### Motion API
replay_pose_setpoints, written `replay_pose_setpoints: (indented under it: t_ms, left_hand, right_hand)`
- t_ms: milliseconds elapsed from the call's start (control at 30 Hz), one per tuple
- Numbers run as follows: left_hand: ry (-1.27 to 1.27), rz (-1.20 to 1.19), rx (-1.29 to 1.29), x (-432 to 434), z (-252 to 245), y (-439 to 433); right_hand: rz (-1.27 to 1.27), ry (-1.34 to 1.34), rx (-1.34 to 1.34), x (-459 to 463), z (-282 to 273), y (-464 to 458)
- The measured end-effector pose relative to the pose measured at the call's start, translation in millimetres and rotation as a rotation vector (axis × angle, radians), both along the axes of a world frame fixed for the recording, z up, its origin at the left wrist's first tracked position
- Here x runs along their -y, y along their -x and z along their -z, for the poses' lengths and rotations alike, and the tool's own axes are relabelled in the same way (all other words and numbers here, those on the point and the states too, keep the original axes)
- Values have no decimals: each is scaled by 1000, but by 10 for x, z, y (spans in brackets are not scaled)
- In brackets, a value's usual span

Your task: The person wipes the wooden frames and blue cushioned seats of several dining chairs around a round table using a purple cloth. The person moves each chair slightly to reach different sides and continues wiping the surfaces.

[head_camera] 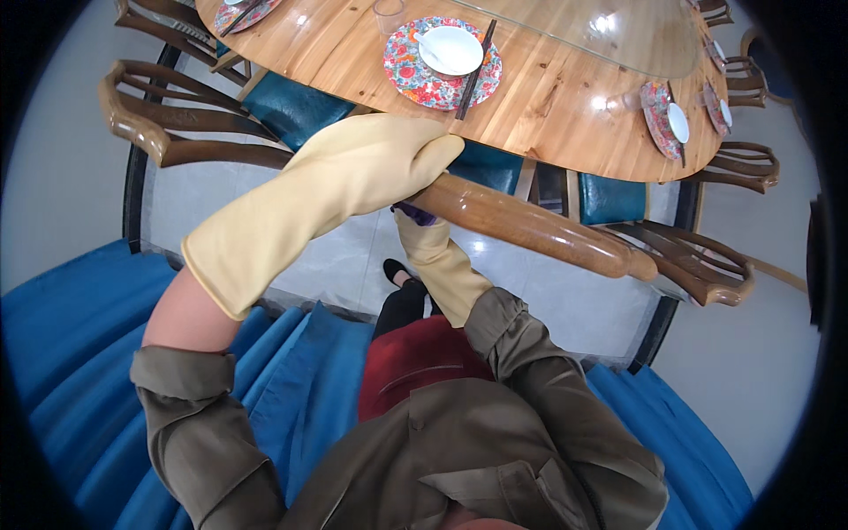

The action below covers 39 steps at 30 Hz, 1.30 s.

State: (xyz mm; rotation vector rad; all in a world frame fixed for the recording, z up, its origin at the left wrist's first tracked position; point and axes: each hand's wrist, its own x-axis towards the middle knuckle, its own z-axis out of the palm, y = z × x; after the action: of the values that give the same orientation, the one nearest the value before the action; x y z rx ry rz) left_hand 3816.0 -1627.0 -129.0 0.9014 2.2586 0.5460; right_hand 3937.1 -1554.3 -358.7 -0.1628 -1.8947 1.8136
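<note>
My left hand [397, 156], in a pale yellow rubber glove, is closed over the left end of a glossy brown wooden chair's top rail [530, 222]. My right hand [424, 242], in a matching glove, is below the rail's left part, with a dark purple cloth [416, 214] at its fingers; the rail and my left glove partly hide it. The chair's teal seat [487, 165] shows beyond the rail, close to the table edge.
Ahead is a round wooden table [517, 126] with a glass turntable [629, 40], a floral plate [424, 93], a white bowl [450, 50] and chopsticks [476, 73]. Wooden chairs stand left [192, 119] and right [702, 265]. A blue curtain [318, 384] hangs behind me.
</note>
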Motion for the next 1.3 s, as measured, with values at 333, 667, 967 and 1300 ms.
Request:
replay_pose_setpoints:
  t_ms: [333,667,967,1300]
  left_hand:
    - [-211,131,-93,-41,36,69]
    - [-205,269,-91,-14,44,139]
    - [-304,129,-75,-26,131,103]
    - [-144,-8,79,-95,27,21]
  right_hand:
    - [274,235,6,-51,1628,-22]
    - [542,260,1050,-1266,1869,-2779]
    - [553,416,1074,-998,1853,-2980]
    - [370,715,714,-705,1786,-2008]
